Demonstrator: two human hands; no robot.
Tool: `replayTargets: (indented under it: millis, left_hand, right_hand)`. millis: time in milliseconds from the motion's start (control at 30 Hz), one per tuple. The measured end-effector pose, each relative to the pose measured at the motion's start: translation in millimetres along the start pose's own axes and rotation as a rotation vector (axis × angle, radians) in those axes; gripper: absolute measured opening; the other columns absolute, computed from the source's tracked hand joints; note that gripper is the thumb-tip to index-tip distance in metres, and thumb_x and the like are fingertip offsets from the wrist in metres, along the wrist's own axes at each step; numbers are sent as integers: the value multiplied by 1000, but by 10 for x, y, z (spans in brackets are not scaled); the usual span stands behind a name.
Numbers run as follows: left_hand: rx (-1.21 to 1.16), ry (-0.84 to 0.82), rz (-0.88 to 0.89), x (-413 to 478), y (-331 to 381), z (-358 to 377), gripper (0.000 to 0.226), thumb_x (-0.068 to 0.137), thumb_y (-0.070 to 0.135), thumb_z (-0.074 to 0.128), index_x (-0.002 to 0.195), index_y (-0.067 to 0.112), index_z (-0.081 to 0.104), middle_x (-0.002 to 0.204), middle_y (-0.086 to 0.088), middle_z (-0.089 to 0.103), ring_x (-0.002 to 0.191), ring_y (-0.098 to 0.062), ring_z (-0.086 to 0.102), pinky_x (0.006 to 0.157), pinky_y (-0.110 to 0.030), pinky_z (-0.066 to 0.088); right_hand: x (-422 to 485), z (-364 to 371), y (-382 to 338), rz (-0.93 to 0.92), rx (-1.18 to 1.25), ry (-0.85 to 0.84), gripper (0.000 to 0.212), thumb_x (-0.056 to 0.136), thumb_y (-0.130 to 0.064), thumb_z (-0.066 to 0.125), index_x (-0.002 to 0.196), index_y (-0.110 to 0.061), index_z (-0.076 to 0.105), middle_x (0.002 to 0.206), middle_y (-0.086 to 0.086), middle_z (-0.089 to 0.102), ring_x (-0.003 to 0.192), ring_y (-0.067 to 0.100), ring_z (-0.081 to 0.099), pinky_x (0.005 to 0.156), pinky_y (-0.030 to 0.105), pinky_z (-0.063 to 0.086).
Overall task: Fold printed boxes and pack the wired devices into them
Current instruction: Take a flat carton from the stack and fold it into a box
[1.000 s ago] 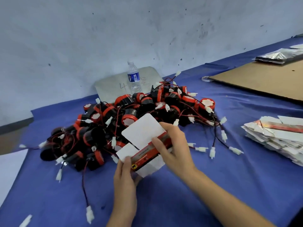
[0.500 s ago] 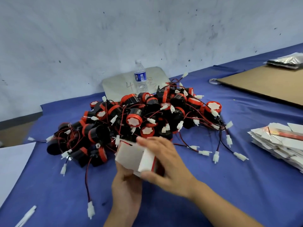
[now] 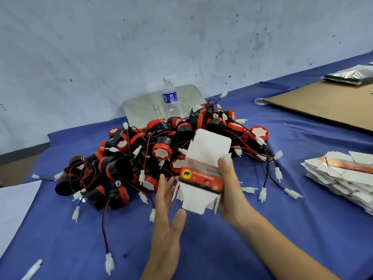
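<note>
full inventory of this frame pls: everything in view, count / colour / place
printed box: 1, white with red-and-black band, flaps open, held in front of the heap
wired devices: heap, too many to count, black and red, white connectors, mid-table
flat box blanks: 1 stack, white and red, right edge
water bottle: 1, clear, blue label, upright behind the heap
grey panel: 1, leaning on the wall behind the bottle
cardboard sheet: 1, brown, far right
foil bags: count unclear, silver-black, beyond the cardboard
white sheet: 1, left edge
table cloth: 1, blue
left grip: bare hand, fingers straight, beside the box
right grip: bare hand, holds the box's right side
</note>
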State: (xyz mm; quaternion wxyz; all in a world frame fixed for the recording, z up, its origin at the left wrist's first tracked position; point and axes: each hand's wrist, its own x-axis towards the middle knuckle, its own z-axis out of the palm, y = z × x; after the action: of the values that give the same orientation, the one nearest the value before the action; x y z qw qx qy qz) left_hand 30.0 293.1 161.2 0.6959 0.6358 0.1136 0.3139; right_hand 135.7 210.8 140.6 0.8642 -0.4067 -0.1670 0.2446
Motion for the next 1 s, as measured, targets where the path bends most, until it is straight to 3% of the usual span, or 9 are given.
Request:
replayTargets:
  millis: [67,167,267,400,567,700,833,933,1000]
  left_hand:
    - [66,-26,-49,-34,-37,-21,138,12,87,69,126,18,35,136,1,41,132,-21,41,113,-45,30]
    - [156,-89,70,-109,-280,-187,74,66,42,69,132,34,38,139,21,44,133,-14,45,111,-43,36]
    - [300,-119,188,-112,-461,-307,86,73,4,48,141,53,26,149,19,38,136,-10,40,111,-40,39]
    - [460,-84,360,-19,-559,-351,100,71,36,68,148,52,6,160,0,18,147,-18,20,115,-35,30]
    - [664,-110,555,53,-611,-414,108,65,53,76,149,49,9,160,12,12,148,-15,16,116,-26,26]
    - [491,-58,563,38,-541,-387,86,68,52,78,141,41,34,138,20,39,129,-5,42,98,-15,42]
    - [232,73,404,-28,-469,-337,64,68,29,63,130,23,47,125,8,56,112,-1,56,84,-10,46]
    - [213,155,381,-83,-463,-303,44,85,48,51,123,29,38,108,18,62,92,19,56,71,2,42]
    - [141,218,245,-109,-452,-265,72,68,89,39,112,33,39,100,12,60,80,24,55,65,3,41]
  right_hand:
    - [53,-92,-31,130,22,65,82,74,-62,60,142,-23,39,130,12,61,114,33,62,88,51,54]
    - [29,-99,-23,281,-81,70,85,62,-71,57,134,-27,46,116,11,69,90,29,72,55,38,55]
    - [12,-80,13,297,-177,-10,80,60,-60,70,132,-38,41,109,5,72,83,28,73,50,36,55]
    - [9,13,8,430,-300,-31,58,88,-49,58,139,-32,39,118,6,69,86,19,67,50,22,53]
    - [-118,-19,8,503,-250,-163,50,71,-73,48,72,-33,78,82,-6,74,71,8,70,60,20,52]
    - [-59,79,23,425,-213,-224,46,79,-69,43,110,-46,67,102,-17,73,94,3,69,73,19,55]
    - [-139,-49,102,80,-453,-349,45,104,-28,38,145,-11,39,128,3,59,128,15,47,94,12,38]
    - [-138,77,109,-56,-567,-341,82,75,-74,57,140,-27,39,137,-11,50,129,5,46,104,21,39]
    - [-170,47,136,-94,-571,-330,87,64,-81,61,132,-29,46,129,-10,55,120,4,53,96,20,43]
